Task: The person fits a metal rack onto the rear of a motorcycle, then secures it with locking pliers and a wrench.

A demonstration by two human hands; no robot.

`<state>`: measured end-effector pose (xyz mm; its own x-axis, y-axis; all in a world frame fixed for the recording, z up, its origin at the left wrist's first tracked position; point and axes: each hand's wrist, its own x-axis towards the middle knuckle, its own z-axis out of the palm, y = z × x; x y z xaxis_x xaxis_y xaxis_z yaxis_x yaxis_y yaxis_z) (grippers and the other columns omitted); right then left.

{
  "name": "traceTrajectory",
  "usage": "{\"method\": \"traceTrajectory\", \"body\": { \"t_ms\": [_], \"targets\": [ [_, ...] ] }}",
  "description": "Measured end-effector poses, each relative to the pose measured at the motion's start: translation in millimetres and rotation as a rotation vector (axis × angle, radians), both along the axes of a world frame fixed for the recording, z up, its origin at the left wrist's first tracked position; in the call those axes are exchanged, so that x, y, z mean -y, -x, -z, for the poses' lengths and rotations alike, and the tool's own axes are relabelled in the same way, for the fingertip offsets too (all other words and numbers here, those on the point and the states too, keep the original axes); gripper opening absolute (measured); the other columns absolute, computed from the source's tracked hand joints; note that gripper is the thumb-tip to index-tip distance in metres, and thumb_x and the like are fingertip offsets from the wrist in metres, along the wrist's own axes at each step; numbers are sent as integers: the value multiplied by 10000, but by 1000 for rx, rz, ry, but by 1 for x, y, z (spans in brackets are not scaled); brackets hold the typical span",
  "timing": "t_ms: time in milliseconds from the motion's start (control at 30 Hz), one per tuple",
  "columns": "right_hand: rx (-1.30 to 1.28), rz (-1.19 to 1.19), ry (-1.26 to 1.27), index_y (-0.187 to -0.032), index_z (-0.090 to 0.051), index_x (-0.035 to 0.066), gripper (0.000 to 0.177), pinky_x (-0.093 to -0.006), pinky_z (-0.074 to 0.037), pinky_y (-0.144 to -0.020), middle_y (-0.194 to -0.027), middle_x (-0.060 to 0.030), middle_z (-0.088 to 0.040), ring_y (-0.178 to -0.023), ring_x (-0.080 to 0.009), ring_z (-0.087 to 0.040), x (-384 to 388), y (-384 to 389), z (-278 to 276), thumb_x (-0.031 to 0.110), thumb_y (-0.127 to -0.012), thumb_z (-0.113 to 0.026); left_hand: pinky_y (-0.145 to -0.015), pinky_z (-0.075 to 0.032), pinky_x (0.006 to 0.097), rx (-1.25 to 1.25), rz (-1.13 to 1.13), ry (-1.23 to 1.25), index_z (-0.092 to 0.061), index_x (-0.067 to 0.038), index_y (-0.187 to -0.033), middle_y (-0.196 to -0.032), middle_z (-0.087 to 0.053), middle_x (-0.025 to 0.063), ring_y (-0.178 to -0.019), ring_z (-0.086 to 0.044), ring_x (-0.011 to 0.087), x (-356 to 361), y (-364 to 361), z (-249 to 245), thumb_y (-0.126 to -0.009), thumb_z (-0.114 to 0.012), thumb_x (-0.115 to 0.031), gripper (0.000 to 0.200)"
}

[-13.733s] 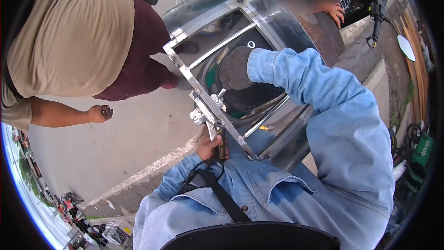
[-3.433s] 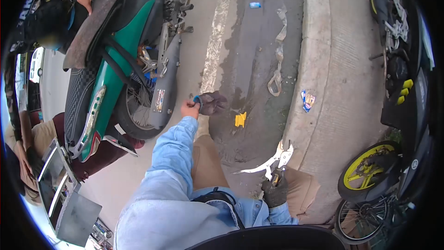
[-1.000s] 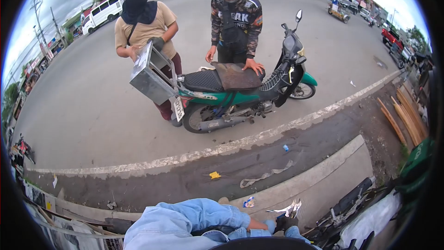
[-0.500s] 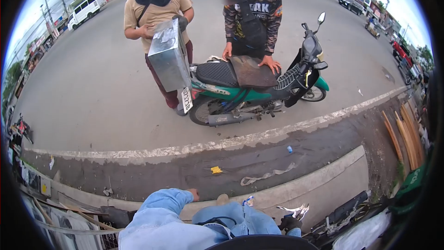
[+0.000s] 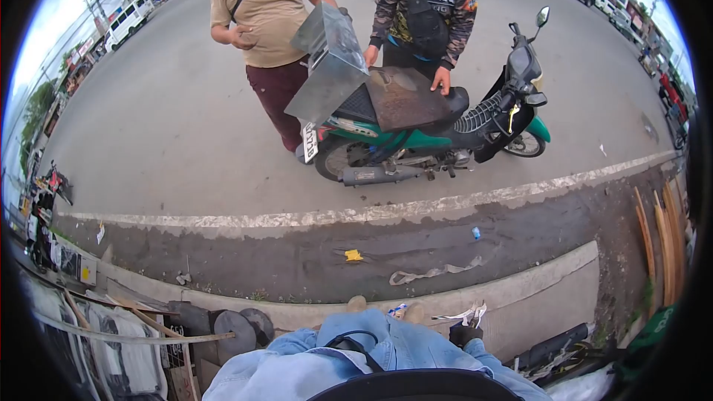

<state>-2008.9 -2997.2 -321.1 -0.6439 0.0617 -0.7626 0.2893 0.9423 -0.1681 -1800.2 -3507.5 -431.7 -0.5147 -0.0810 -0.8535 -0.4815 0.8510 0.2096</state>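
Note:
My right hand (image 5: 466, 333), in a dark glove, is low at my right side, closed at the base of a pale, strip-like thing (image 5: 473, 315) that sticks out beyond it; I cannot tell what this is. My left hand is out of sight; only the denim sleeve (image 5: 293, 343) shows on that side. Across the gutter stands a green and black motorbike (image 5: 386, 145). A person in a tan shirt (image 5: 271, 11) has one hand at a shiny sheet-metal box (image 5: 332, 67), tilted over the bike's rear. A second person in a camouflage top (image 5: 434, 4) touches a brown flap (image 5: 405, 96) on the seat.
A concrete curb (image 5: 535, 278) runs before my feet, with a wet gutter holding a yellow scrap (image 5: 353, 255) and a pale strip (image 5: 434, 273). Wooden boards (image 5: 661, 245) lean at right. Framed sheets (image 5: 122, 334) and round dark discs (image 5: 234, 330) lie at left.
My left hand has dropped out of view. The metal box has shifted right and turned over the seat's rear. The person in camouflage has moved their hands on the flap. My view has tilted down.

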Motion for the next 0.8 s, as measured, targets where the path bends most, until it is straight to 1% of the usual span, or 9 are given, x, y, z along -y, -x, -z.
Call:
{"method": "traceTrajectory", "body": {
  "t_ms": [33,67,133,233,367,433,500,600,800],
  "targets": [
    [-94,684,236,-1057,-621,83,438,-345,-512,-654,-893,-53,-665,-782,-187,-639,-6,6,18,320,-697,-701,-967,-399,408,-7,-16,-14,-566,-151,-1209,-1231,-553,154,-1146,-521,334,-6,7,4,-828,-495,-344,433],
    [-92,690,243,-1057,-621,83,438,-345,-512,-654,-893,-53,-665,-782,-187,-639,-10,17,21,320,-697,-701,-967,-398,407,-15,-29,-27,-564,-154,-1213,-1234,-552,153,-1148,-519,334,-11,5,1,-831,-491,-350,435],
    [-42,-239,-47,-970,-682,212,352,-290,-523,-701,-1002,26,-678,-868,-151,-652,-19,35,33,445,-725,-586,-969,-396,406,-33,-45,-47,-559,-158,-1219,-1240,-549,150,-1151,-516,335,-19,42,2,-838,-484,-360,438],
    [-188,155,191,-971,-685,236,345,-297,-526,-709,-1019,27,-675,-893,-148,-650,-53,37,104,454,-730,-568,-971,-393,403,-52,-66,-82,-551,-165,-1229,-1248,-545,145,-1157,-512,336,-49,86,-31,-849,-473,-376,442],
    [-146,-72,95,-962,-690,233,363,-306,-523,-729,-1035,1,-669,-938,-148,-640,-75,40,117,473,-746,-524,-968,-393,417,-87,-78,-103,-563,-186,-1214,-1234,-553,152,-1156,-511,338,-72,122,-46,-844,-486,-400,434],
    [-87,538,122,-980,-674,153,402,-277,-512,-762,-986,-48,-672,-926,-167,-633,-70,35,68,433,-693,-641,-962,-397,423,-89,-76,-130,-567,-194,-1210,-1231,-555,151,-1153,-513,339,-83,136,-50,-838,-497,-407,435],
    [-70,768,163,-976,-671,105,504,-299,-508,-763,-949,-78,-673,-898,-181,-638,-65,28,28,458,-619,-717,-956,-402,429,-90,-66,-166,-572,-202,-1207,-1228,-557,150,-1151,-515,340,-92,147,-61,-831,-508,-413,436],
    [-72,248,115,-1045,-631,63,449,-325,-518,-741,-963,-93,-664,-845,-179,-643,-101,8,70,253,-649,-725,-935,-424,400,-91,-66,-95,-621,-179,-1118,-1173,-593,133,-1113,-545,320,-98,155,-73,-827,-511,-291,331],
    [-42,310,84,-1038,-635,62,458,-323,-516,-752,-971,-94,-664,-857,-179,-641,-98,-5,33,269,-641,-731,-899,-453,405,-55,-12,-26,-671,-173,-1042,-1104,-631,118,-1043,-585,309,-83,155,-75,-771,-554,-246,305]
  ]
}}
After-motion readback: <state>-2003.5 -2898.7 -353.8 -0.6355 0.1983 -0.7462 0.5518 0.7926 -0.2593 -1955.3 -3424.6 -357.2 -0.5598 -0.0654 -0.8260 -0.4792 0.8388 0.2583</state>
